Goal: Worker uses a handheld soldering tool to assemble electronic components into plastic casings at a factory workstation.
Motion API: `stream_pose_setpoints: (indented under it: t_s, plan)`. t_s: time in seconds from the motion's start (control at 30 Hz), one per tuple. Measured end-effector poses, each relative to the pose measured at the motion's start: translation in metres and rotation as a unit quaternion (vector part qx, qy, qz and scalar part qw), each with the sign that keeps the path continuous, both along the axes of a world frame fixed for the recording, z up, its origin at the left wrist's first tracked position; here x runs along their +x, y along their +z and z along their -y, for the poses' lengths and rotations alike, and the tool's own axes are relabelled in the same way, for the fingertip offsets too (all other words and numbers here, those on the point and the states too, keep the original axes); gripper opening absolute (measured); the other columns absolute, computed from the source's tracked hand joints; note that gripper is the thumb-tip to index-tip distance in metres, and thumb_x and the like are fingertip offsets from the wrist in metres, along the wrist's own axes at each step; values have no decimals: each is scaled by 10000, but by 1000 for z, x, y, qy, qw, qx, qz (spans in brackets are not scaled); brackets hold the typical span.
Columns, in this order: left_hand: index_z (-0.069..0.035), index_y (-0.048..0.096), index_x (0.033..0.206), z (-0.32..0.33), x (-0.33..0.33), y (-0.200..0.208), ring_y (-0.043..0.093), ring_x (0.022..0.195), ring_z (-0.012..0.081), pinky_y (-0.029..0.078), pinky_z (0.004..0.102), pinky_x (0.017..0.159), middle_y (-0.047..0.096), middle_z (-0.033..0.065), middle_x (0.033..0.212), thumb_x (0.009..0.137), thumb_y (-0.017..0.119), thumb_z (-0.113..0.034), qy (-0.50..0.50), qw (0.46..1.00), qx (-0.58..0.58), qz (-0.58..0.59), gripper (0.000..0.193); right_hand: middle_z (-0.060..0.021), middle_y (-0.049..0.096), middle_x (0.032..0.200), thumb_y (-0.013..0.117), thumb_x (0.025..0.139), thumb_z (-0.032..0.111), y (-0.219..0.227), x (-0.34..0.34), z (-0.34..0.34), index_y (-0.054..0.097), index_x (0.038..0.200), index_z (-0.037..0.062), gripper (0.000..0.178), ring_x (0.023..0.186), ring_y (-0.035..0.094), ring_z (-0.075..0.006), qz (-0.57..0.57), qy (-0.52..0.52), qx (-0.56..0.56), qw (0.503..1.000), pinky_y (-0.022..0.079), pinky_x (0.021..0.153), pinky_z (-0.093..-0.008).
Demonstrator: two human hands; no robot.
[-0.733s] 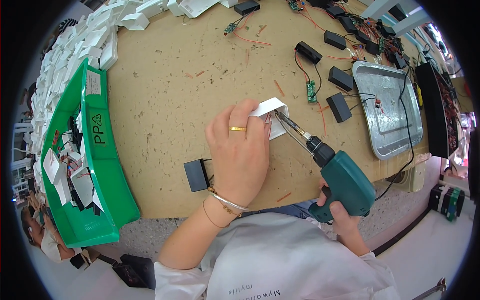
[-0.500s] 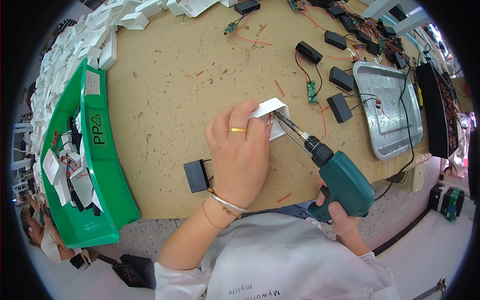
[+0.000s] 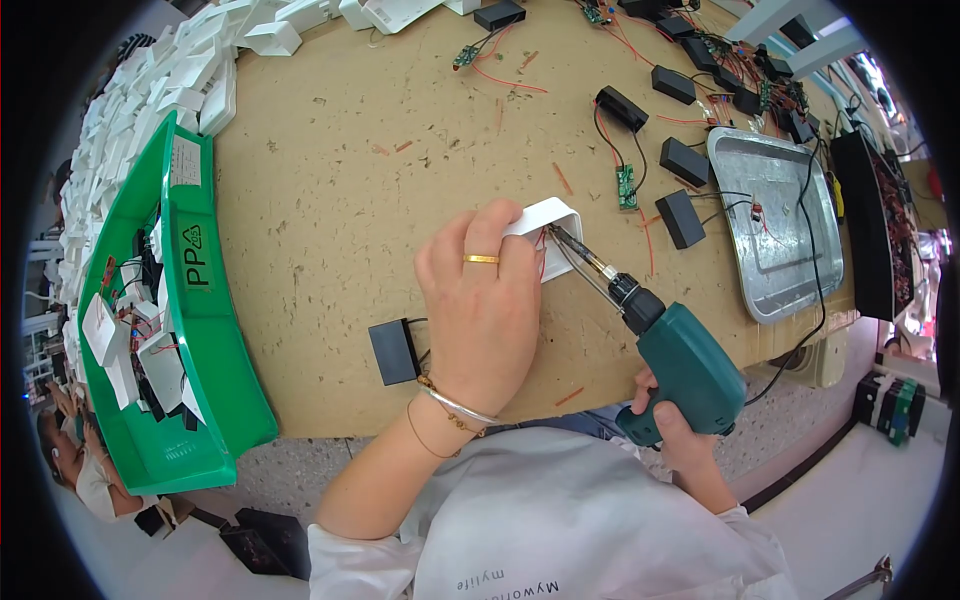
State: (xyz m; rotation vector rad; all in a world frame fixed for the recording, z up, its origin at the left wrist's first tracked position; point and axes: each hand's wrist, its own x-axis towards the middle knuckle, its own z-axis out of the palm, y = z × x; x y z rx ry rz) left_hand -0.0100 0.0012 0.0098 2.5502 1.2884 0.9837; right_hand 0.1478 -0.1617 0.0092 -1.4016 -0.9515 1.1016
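Note:
Near the middle of the table, my left hand (image 3: 485, 300) is closed around a small white plastic housing (image 3: 548, 213) with thin red wire inside. A teal pistol-shaped soldering gun (image 3: 690, 365) is gripped in my right hand (image 3: 680, 435), its handle partly hidden by the fingers. The hot tip reaches into the housing's open side, beside my left fingertips; the exact contact spot is too small to tell. Left of my left wrist lies a black rectangular box (image 3: 393, 352), its dark wires running under the hand.
At left stands a green bin (image 3: 225, 340) with white housings and wired parts, beside a heap of white housings (image 3: 180, 95). A metal tray (image 3: 790, 285) lies at right, crossed by a black cable (image 3: 808, 200). Black boxes (image 3: 682, 218) and a green circuit board (image 3: 626, 187) lie nearby.

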Motion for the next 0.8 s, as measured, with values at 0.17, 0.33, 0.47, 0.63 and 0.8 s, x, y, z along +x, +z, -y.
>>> stream_pose_setpoints:
  t_s: [0.17,0.33,0.47,0.63,0.8]
  plan:
    - [-31,510,809,0,0,1,454,980,280,355,414,811,481,72,1107,742,623,-92,-2,1000,1,0,145,-150,570,989,631,797,343,4,-3,-3,503,1143,-54,542,660,548,-144,-3,-23,-7,1000,436,635,-284]
    - [-30,510,809,-1,0,-1,453,982,279,356,415,813,481,71,1107,736,628,-89,-1,1000,3,2,151,-155,576,992,633,791,371,3,-2,-3,501,1147,-62,577,656,547,-140,9,-22,-4,1000,432,630,-281]
    - [-28,513,818,-1,0,-1,451,986,279,354,418,819,479,68,1111,741,626,-88,1,1000,2,2,149,-152,580,986,635,790,365,2,-1,-2,503,1142,-63,570,653,548,-143,6,-21,-5,1000,432,625,-283]
    - [-27,517,829,0,0,-2,448,990,281,353,417,820,476,67,1116,751,621,-91,5,1000,4,-2,145,-148,578,974,647,783,342,2,-2,-2,509,1130,-58,547,652,550,-150,-4,-26,-10,1000,436,619,-285]
    - [-26,518,836,0,0,-2,445,994,280,352,420,816,475,66,1116,758,614,-88,5,1000,-2,-1,138,-145,572,963,650,781,328,2,-3,0,522,1104,-46,511,661,555,-158,-26,-34,-19,999,445,616,-286]
